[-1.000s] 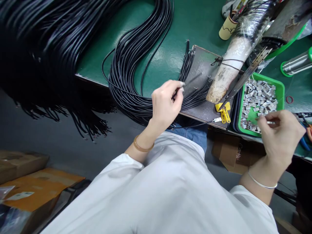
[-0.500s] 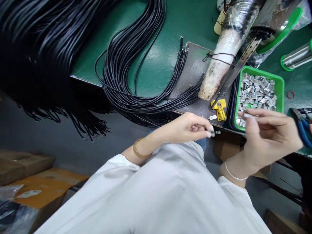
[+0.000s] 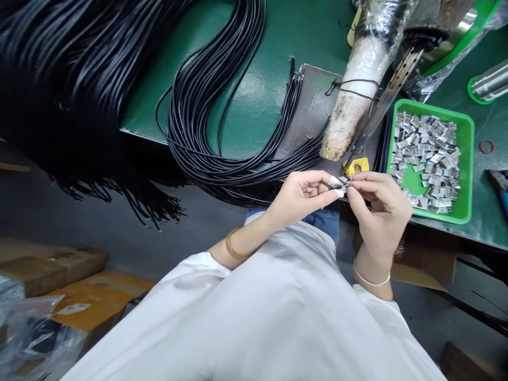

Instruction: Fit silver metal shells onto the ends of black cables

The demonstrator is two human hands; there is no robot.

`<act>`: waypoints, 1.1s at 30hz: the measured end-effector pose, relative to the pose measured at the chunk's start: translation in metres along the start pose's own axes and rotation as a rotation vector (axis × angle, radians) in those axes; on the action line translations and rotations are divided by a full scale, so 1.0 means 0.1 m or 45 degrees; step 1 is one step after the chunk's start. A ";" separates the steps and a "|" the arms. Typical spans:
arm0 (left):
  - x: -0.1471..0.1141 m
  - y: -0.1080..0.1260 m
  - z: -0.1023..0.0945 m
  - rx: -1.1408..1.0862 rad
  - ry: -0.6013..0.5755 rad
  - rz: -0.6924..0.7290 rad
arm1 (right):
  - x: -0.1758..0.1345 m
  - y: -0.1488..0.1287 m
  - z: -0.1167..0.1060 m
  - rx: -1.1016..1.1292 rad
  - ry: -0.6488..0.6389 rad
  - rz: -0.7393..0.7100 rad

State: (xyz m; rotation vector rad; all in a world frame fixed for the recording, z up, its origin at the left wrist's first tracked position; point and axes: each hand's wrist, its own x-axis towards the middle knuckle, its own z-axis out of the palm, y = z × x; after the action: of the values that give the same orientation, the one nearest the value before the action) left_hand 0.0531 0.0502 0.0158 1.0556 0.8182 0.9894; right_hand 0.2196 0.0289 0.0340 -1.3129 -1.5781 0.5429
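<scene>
My left hand is closed in a pinch on the end of a thin black cable, whose small green tip pokes out between finger and thumb. Whitish covers wrap that thumb and forefinger. Fingertip to fingertip with it, my right hand is pinched on a small silvery metal piece, now mostly hidden by the fingers. Just beyond the hands lies a yellow plastic piece, partly covered. To the right, a green tray holds many small metal shells.
A thick bundle of black cables curves over the green table onto a grey board. A film-wrapped white pipe and a perforated metal rod slant overhead. Blue-handled pliers lie far right; cardboard boxes stand below left.
My right hand has moved left from the tray's near edge to meet my left hand, carrying the small metal piece. My left hand has risen slightly, still pinching the cable.
</scene>
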 end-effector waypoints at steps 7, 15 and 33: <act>-0.02 0.10 -0.01 0.048 -0.150 0.000 | 0.01 0.03 -0.02 0.211 -0.108 0.035; -0.02 0.18 -0.05 -0.007 -0.275 -0.133 | -0.01 0.03 -0.02 0.274 -0.125 0.053; -0.02 0.10 -0.10 -0.049 -0.244 0.094 | -0.05 0.05 0.02 0.186 0.086 0.021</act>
State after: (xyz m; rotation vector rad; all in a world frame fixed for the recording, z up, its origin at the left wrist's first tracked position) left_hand 0.0409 0.0529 0.0228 1.1348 0.6050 0.9452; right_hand 0.2197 0.0266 0.0270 -1.2224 -1.4458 0.6065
